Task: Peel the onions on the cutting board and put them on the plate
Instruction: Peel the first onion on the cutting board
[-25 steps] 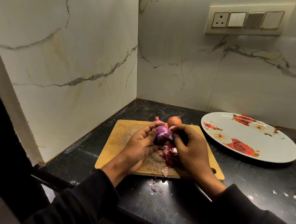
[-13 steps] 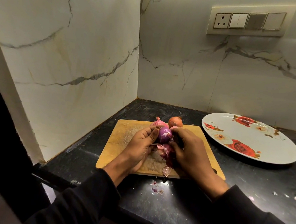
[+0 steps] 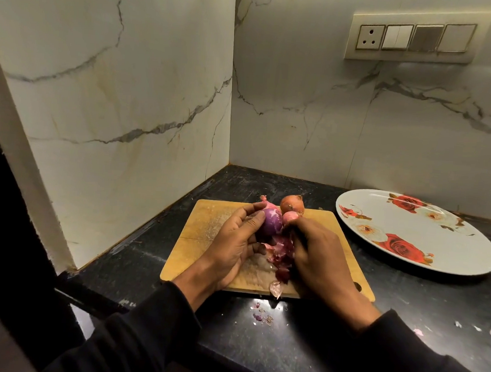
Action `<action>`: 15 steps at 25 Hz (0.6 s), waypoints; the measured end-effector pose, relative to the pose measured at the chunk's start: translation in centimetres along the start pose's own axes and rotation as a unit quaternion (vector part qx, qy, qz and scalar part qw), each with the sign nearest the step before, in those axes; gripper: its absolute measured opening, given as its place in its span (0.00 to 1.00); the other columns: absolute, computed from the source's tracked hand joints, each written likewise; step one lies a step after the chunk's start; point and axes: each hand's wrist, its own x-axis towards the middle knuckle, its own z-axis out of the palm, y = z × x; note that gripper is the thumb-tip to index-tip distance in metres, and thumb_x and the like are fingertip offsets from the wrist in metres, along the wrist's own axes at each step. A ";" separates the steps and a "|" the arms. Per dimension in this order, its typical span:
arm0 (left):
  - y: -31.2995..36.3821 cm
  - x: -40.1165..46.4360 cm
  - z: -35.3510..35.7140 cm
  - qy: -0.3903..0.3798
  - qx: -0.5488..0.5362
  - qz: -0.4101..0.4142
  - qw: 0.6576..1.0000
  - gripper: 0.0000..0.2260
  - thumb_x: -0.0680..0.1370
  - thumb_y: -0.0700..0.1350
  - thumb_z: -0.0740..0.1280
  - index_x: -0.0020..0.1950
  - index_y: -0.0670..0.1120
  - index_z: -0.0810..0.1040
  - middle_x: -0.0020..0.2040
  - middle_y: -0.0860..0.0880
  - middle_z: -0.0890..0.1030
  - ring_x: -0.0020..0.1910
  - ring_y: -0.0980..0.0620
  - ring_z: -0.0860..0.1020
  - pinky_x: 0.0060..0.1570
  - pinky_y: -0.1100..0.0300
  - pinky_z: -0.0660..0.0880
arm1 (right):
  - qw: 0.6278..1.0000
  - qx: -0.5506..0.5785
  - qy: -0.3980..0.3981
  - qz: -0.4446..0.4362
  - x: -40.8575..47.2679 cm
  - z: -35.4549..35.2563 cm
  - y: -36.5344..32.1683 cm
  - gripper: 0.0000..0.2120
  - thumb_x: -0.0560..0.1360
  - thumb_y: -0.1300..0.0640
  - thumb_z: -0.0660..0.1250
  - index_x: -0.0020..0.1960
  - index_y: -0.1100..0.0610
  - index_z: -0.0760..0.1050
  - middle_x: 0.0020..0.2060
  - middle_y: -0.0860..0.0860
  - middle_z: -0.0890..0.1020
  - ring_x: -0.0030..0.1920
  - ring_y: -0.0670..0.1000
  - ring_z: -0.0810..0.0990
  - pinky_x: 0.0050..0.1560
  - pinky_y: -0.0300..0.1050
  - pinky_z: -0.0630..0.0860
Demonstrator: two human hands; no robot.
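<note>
Over the wooden cutting board [image 3: 206,226] my left hand [image 3: 231,243] grips a half-peeled purple onion [image 3: 272,223]. My right hand [image 3: 317,257] pinches the loose skin at the onion's right side, fingers closed on it. A heap of torn reddish peel [image 3: 281,253] lies on the board between my hands. Behind them on the board sit an orange-brown unpeeled onion [image 3: 292,203], a pink onion [image 3: 266,203] mostly hidden by my fingers, and a small pink one [image 3: 290,216]. The white plate with red roses [image 3: 415,229] stands to the right with nothing on it.
The board lies on a dark stone counter [image 3: 285,348] in a corner of marble walls. Small peel scraps [image 3: 263,315] lie on the counter in front of the board, and more flecks at the right [image 3: 475,329]. A switch panel [image 3: 411,37] is on the back wall.
My left hand has turned the purple onion so more bare purple surface shows. My right hand has pulled skin down and the peel heap has grown a little.
</note>
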 end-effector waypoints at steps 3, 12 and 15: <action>0.1 -0.1 0.1 0.006 -0.004 -0.003 1.000 0.13 0.81 0.43 0.65 0.64 0.44 0.77 0.63 0.38 0.80 0.53 0.47 0.83 0.42 0.59 0.83 | 0.999 0.016 -0.025 0.015 0.1 0.3 0.1 0.08 0.81 0.59 0.64 0.56 0.52 0.79 0.46 0.43 0.74 0.47 0.45 0.74 0.45 0.31 0.66; 0.2 -0.4 0.3 -0.004 0.031 -0.001 1.000 0.23 0.72 0.46 0.71 0.65 0.41 0.72 0.58 0.39 0.81 0.50 0.47 0.84 0.39 0.59 0.82 | 0.989 0.141 0.045 0.016 0.0 -0.5 -1.0 0.16 0.76 0.55 0.71 0.64 0.49 0.78 0.50 0.40 0.82 0.50 0.36 0.81 0.49 0.26 0.74; 0.3 -0.5 0.3 -0.012 0.038 -0.001 0.999 0.21 0.72 0.46 0.70 0.63 0.41 0.72 0.54 0.40 0.81 0.46 0.49 0.84 0.35 0.61 0.80 | 0.982 0.184 0.038 0.023 -0.1 -0.6 -1.2 0.14 0.75 0.56 0.72 0.59 0.45 0.78 0.48 0.39 0.83 0.49 0.37 0.82 0.49 0.33 0.79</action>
